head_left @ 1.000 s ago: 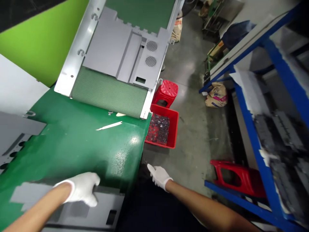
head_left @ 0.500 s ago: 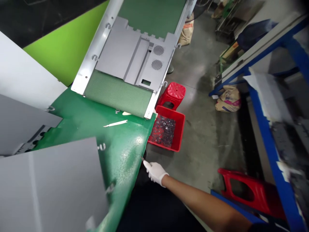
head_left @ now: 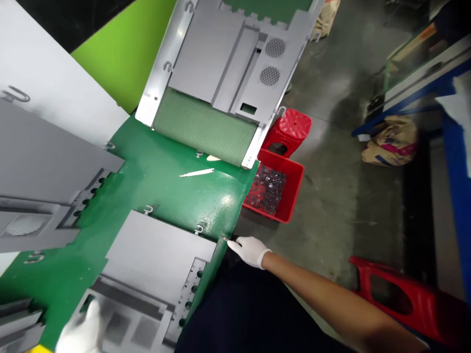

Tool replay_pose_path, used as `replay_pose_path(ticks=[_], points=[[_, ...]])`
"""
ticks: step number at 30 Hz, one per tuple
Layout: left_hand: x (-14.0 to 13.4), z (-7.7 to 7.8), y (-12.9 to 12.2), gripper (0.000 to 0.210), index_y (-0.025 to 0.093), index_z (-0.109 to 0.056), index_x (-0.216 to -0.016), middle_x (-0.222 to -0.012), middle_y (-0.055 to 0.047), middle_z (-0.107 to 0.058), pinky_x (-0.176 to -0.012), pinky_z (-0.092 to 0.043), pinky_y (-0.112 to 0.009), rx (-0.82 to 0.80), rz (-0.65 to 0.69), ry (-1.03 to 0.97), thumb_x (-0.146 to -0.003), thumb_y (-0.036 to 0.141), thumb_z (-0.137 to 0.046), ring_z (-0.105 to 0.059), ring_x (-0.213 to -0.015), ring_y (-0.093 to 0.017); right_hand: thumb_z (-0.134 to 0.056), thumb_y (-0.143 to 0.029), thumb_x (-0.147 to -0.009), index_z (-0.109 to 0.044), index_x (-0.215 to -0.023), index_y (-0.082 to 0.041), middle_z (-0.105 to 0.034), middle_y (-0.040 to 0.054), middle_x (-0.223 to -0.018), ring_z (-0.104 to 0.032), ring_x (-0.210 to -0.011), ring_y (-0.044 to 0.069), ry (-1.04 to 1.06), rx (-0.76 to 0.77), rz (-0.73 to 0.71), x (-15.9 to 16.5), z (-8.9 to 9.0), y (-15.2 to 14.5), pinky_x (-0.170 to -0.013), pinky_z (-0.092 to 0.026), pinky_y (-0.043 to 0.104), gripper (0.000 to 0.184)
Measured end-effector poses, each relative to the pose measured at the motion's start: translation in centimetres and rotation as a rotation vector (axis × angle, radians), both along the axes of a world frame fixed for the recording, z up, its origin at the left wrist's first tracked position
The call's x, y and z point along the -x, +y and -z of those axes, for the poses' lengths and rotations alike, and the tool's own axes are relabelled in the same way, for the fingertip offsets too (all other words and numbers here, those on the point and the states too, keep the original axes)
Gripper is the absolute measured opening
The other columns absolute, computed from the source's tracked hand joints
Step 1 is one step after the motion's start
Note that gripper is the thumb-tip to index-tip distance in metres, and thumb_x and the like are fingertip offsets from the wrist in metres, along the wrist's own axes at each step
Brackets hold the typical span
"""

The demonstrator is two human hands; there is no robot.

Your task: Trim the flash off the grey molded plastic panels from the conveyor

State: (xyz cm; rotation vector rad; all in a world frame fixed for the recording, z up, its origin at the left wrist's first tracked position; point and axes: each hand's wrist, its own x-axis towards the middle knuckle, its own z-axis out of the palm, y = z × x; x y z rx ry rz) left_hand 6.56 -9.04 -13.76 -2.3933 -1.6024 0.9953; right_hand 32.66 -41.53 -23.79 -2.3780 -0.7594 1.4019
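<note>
A grey plastic panel point(head_left: 154, 260) with round-holed edge and hook-shaped tabs lies at the front of the green table point(head_left: 158, 191). On its near left corner, beside a small rectangular opening, my left hand point(head_left: 83, 331) in a white glove grips the edge; the fingers are partly hidden and blurred. My right hand point(head_left: 250, 250), also gloved, is closed on a small thin tool whose tip pokes out by the table's right edge; its kind is unclear. A slim white craft knife point(head_left: 196, 172) rests farther back on the table.
Another grey panel point(head_left: 209, 49) sits on a green conveyor belt point(head_left: 202, 127). At left stands a further grey panel point(head_left: 44, 157). Right of the table are a red bin point(head_left: 292, 191) of small dark pieces and a red stool point(head_left: 294, 125). A second red stool point(head_left: 423, 304) stands lower right.
The front panel, raised and tilted before, now lies lower on the table with its other face showing. My left hand has come into view. The right hand stays by the table edge.
</note>
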Motion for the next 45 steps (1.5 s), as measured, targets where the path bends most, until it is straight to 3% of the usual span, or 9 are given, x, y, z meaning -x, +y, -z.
replay_pose_path(ticks=[2, 4, 5, 8, 11, 17, 33, 41, 45], points=[[-3.6, 0.9, -0.2, 0.033, 0.048, -0.071, -0.091, -0.091, 0.020, -0.076, -0.082, -0.055, -0.032, 0.031, -0.074, -0.290, -0.086, 0.056, -0.040, -0.070, -0.099, -0.019, -0.014, -0.074, -0.093, -0.069, -0.094, -0.019, -0.074, 0.0161, -0.100, -0.069, -0.095, 0.029, -0.004, 0.000, -0.052, -0.3, 0.0, 1.2, -0.079, -0.045, 0.036, 0.078], [-8.7, 2.2, -0.9, 0.047, 0.036, -0.066, -0.116, -0.127, 0.006, -0.069, -0.101, -0.048, -0.035, 0.223, 0.125, -0.549, -0.089, 0.061, -0.036, -0.061, -0.120, -0.021, -0.013, -0.074, -0.093, -0.069, -0.096, -0.019, -0.073, 0.0164, -0.102, -0.068, -0.096, 0.030, -0.008, -0.008, -0.098, -0.6, 0.0, 2.6, -0.079, -0.045, 0.036, 0.079], [-11.4, 2.9, -1.4, 0.051, 0.030, -0.066, -0.119, -0.130, -0.002, -0.067, -0.105, -0.043, -0.035, 0.315, 0.256, -0.602, -0.091, 0.060, -0.036, -0.059, -0.122, -0.023, -0.013, -0.075, -0.093, -0.069, -0.097, -0.019, -0.073, 0.0165, -0.102, -0.068, -0.096, 0.030, -0.012, -0.012, -0.117, -0.8, 0.1, 3.4, -0.078, -0.046, 0.037, 0.079], [-18.1, 5.6, -2.5, 0.053, 0.024, -0.072, -0.105, -0.112, -0.010, -0.074, -0.105, -0.039, -0.038, 0.666, 0.555, -0.523, -0.092, 0.061, -0.036, -0.063, -0.111, -0.026, -0.013, -0.077, -0.091, -0.069, -0.098, -0.019, -0.073, 0.0171, -0.103, -0.068, -0.097, 0.031, -0.014, -0.026, -0.160, -1.2, 0.1, 5.7, -0.077, -0.047, 0.037, 0.081], [-21.4, 8.1, -2.7, 0.063, 0.023, -0.073, -0.084, -0.085, -0.010, -0.074, -0.096, -0.040, -0.045, 0.891, 0.615, -0.255, -0.090, 0.068, -0.030, -0.066, -0.086, -0.028, -0.014, -0.079, -0.089, -0.069, -0.099, -0.019, -0.073, 0.0163, -0.104, -0.068, -0.096, 0.032, 0.010, -0.036, -0.197, -1.5, 0.2, 7.2, -0.075, -0.048, 0.037, 0.082], [-21.6, 10.1, -2.0, 0.066, 0.023, -0.073, -0.073, -0.075, -0.009, -0.073, -0.095, -0.033, -0.049, 0.944, 0.518, -0.141, -0.086, 0.073, -0.033, -0.063, -0.075, -0.026, -0.017, -0.077, -0.091, -0.069, -0.101, -0.019, -0.072, 0.0158, -0.106, -0.068, -0.099, 0.031, 0.001, -0.022, -0.241, -1.5, 0.5, 7.7, -0.081, -0.049, 0.038, 0.079], [-21.6, 10.0, -2.1, 0.069, 0.019, -0.069, -0.061, -0.060, -0.006, -0.064, -0.097, -0.028, -0.046, 0.996, 0.378, -0.270, -0.085, 0.076, -0.039, -0.054, -0.069, -0.021, -0.013, -0.069, -0.095, -0.067, -0.104, -0.012, -0.073, 0.0187, -0.095, -0.070, -0.092, 0.035, -0.087, 0.003, -0.430, -1.6, 1.3, 9.2, -0.077, -0.050, 0.042, 0.079], [-21.5, 10.7, -2.1, 0.069, 0.020, -0.065, -0.057, -0.066, -0.008, -0.067, -0.096, -0.029, -0.050, 0.919, 0.388, -0.169, -0.086, 0.074, -0.035, -0.059, -0.074, -0.026, -0.017, -0.066, -0.097, -0.068, -0.105, -0.012, -0.073, 0.0185, -0.099, -0.069, -0.096, 0.034, -0.124, -0.021, -0.554, -2.6, 1.4, 9.9, -0.081, -0.049, 0.042, 0.074], [-21.5, 9.7, -2.3, 0.070, 0.020, -0.065, -0.059, -0.069, -0.010, -0.070, -0.097, -0.029, -0.052, 0.886, 0.407, -0.154, -0.086, 0.074, -0.030, -0.062, -0.076, -0.029, -0.014, -0.072, -0.094, -0.068, -0.101, -0.017, -0.073, 0.0152, -0.100, -0.069, -0.096, 0.033, -0.082, -0.015, -0.477, -2.2, 0.8, 9.9, -0.079, -0.050, 0.041, 0.077]])
